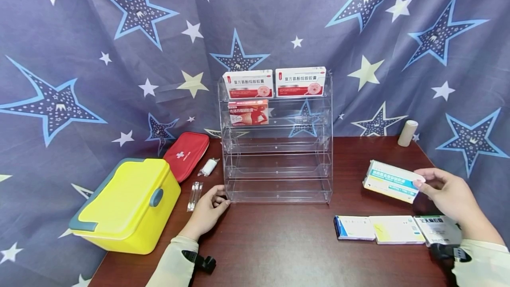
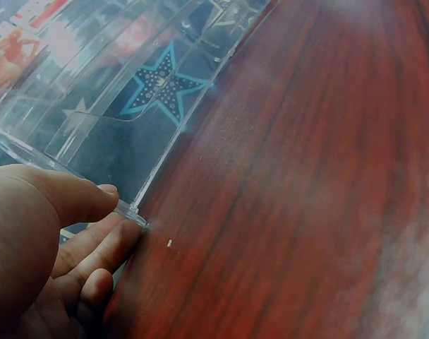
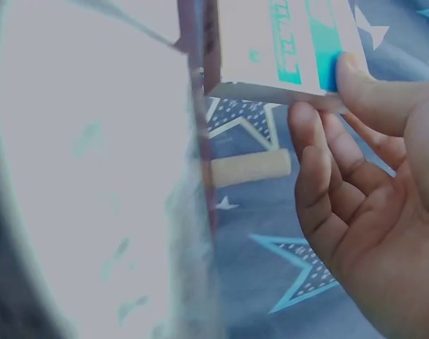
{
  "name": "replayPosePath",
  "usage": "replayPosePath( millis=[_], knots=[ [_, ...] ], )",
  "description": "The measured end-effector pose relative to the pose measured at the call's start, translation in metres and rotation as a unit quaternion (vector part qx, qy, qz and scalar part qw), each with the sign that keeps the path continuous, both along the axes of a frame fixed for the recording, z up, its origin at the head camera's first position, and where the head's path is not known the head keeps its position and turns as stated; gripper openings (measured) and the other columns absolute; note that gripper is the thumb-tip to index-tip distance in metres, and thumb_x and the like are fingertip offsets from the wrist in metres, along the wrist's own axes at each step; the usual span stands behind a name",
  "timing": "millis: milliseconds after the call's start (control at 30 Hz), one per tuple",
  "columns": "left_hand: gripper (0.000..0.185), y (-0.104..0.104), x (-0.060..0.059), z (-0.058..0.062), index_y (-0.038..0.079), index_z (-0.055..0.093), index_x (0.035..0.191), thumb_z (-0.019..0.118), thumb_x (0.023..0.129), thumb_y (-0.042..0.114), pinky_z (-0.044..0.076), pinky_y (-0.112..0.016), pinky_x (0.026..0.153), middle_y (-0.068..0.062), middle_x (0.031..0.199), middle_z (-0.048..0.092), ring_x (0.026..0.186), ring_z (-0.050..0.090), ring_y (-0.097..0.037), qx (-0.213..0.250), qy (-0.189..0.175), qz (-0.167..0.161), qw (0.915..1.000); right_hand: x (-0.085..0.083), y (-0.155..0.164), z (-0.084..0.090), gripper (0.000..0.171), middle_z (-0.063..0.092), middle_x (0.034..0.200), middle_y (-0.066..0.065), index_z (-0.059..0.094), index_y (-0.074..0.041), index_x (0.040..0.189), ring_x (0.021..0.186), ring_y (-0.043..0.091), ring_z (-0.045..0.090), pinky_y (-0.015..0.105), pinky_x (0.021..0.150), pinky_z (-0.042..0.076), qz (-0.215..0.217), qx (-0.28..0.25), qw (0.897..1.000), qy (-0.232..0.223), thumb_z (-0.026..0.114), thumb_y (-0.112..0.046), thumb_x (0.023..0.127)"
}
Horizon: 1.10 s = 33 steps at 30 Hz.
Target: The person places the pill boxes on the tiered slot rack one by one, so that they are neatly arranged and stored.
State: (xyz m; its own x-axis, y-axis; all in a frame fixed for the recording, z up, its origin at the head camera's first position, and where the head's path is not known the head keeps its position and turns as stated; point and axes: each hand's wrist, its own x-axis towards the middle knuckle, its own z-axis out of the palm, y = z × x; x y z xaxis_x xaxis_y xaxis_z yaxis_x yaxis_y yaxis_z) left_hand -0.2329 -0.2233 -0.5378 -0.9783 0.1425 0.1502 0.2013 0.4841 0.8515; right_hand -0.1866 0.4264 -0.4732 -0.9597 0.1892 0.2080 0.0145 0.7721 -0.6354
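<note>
Here, the right hand point(image 1: 448, 194) pinches a white-and-teal cardboard medicine box point(image 1: 392, 181).
The box juts toward nine o'clock; the left hand point(image 1: 207, 209) grips the clear acrylic tiered rack point(image 1: 276, 145).

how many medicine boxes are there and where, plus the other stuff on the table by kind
medicine boxes on the clear rack: 3
medicine box held by the right hand: 1
medicine boxes flat on the table: 3
yellow storage box: 1
red first aid pouch: 1
bandage rolls: 2
cotton swab packet: 1
total, rack included: 13
</note>
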Motion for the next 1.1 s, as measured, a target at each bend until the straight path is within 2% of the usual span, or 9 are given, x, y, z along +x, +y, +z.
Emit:
replayPosePath(
  millis=[133, 267, 367, 467, 567, 667, 733, 867, 1100],
  knots=[
    [0.04, 0.0, -0.001, 0.0, 0.009, 0.064, 0.133, 0.077, 0.096, 0.007, 0.052, -0.029, 0.083, -0.005, 0.11, 0.069, 0.096, 0.067, -0.016, -0.001, -0.002, -0.001, 1.0, -0.001, -0.011, 0.018, 0.037, 0.07, 0.11, 0.028, 0.064, 0.0, 0.131, 0.069, 0.012, 0.064, 0.025, 0.054, 0.052, -0.025, -0.009, 0.999, 0.027, 0.071, -0.022, 0.103],
    [0.04, 0.0, 0.001, 0.001, 0.009, 0.064, 0.133, 0.077, 0.096, 0.007, 0.053, -0.029, 0.083, -0.006, 0.11, 0.069, 0.096, 0.067, -0.017, 0.002, -0.002, 0.002, 1.0, -0.004, -0.022, 0.047, 0.034, 0.07, 0.108, 0.029, 0.065, 0.002, 0.13, 0.063, 0.009, 0.065, 0.022, 0.053, 0.053, -0.018, -0.014, 0.998, 0.066, 0.071, -0.016, 0.102],
    [0.04, -0.001, 0.001, 0.001, 0.009, 0.064, 0.133, 0.077, 0.095, 0.007, 0.053, -0.029, 0.083, -0.006, 0.11, 0.069, 0.096, 0.067, -0.017, 0.003, -0.004, 0.002, 1.0, -0.008, -0.032, 0.076, 0.031, 0.074, 0.098, 0.008, 0.066, 0.002, 0.127, 0.061, 0.005, 0.066, 0.02, 0.053, 0.053, -0.008, -0.033, 0.995, 0.097, 0.071, -0.014, 0.101],
    [0.04, 0.0, 0.001, 0.001, 0.009, 0.064, 0.133, 0.077, 0.096, 0.007, 0.053, -0.029, 0.083, -0.006, 0.11, 0.068, 0.096, 0.067, -0.017, 0.003, -0.003, -0.001, 1.0, -0.013, -0.045, 0.107, 0.031, 0.067, 0.092, -0.017, 0.067, -0.001, 0.127, 0.062, 0.001, 0.067, 0.018, 0.055, 0.054, -0.009, -0.049, 0.992, 0.117, 0.072, -0.017, 0.101],
    [0.04, 0.0, 0.001, 0.002, 0.008, 0.064, 0.133, 0.077, 0.096, 0.008, 0.052, -0.029, 0.083, -0.007, 0.11, 0.068, 0.096, 0.067, -0.017, 0.004, -0.002, -0.003, 1.0, -0.021, -0.063, 0.135, 0.034, 0.064, 0.086, -0.028, 0.068, -0.005, 0.127, 0.064, 0.0, 0.067, 0.018, 0.055, 0.052, -0.01, -0.073, 0.99, 0.12, 0.074, -0.024, 0.099],
    [0.04, 0.0, 0.001, 0.002, 0.008, 0.064, 0.133, 0.076, 0.096, 0.007, 0.052, -0.029, 0.083, -0.007, 0.11, 0.068, 0.096, 0.067, -0.017, 0.001, -0.003, -0.002, 1.0, -0.033, -0.081, 0.161, 0.034, 0.067, 0.084, -0.027, 0.07, -0.008, 0.126, 0.064, 0.001, 0.068, 0.017, 0.055, 0.051, 0.007, -0.106, 0.985, 0.133, 0.077, -0.023, 0.097],
    [0.039, 0.0, 0.0, 0.001, 0.008, 0.064, 0.133, 0.076, 0.096, 0.007, 0.052, -0.029, 0.083, -0.007, 0.11, 0.068, 0.096, 0.067, -0.017, 0.003, -0.003, -0.003, 1.0, -0.044, -0.096, 0.176, 0.033, 0.071, 0.086, -0.021, 0.071, -0.007, 0.125, 0.066, 0.002, 0.07, 0.017, 0.057, 0.053, 0.035, -0.141, 0.978, 0.151, 0.079, -0.018, 0.095],
    [0.039, 0.0, 0.0, 0.001, 0.008, 0.064, 0.133, 0.077, 0.096, 0.007, 0.053, -0.028, 0.082, -0.006, 0.11, 0.069, 0.096, 0.068, -0.018, 0.005, 0.001, -0.003, 1.0, -0.069, -0.131, 0.2, 0.033, 0.073, 0.091, -0.014, 0.073, -0.004, 0.123, 0.068, 0.002, 0.071, 0.018, 0.061, 0.057, 0.083, -0.161, 0.967, 0.182, 0.081, -0.011, 0.092],
    [0.039, 0.0, -0.001, 0.001, 0.008, 0.064, 0.133, 0.076, 0.096, 0.008, 0.052, -0.029, 0.082, -0.007, 0.111, 0.068, 0.096, 0.067, -0.017, 0.005, 0.002, -0.007, 1.0, -0.107, -0.182, 0.217, 0.032, 0.075, 0.106, 0.011, 0.073, -0.01, 0.127, 0.068, 0.004, 0.071, 0.019, 0.06, 0.055, 0.096, -0.107, 0.974, 0.177, 0.078, -0.019, 0.096]
  ],
)
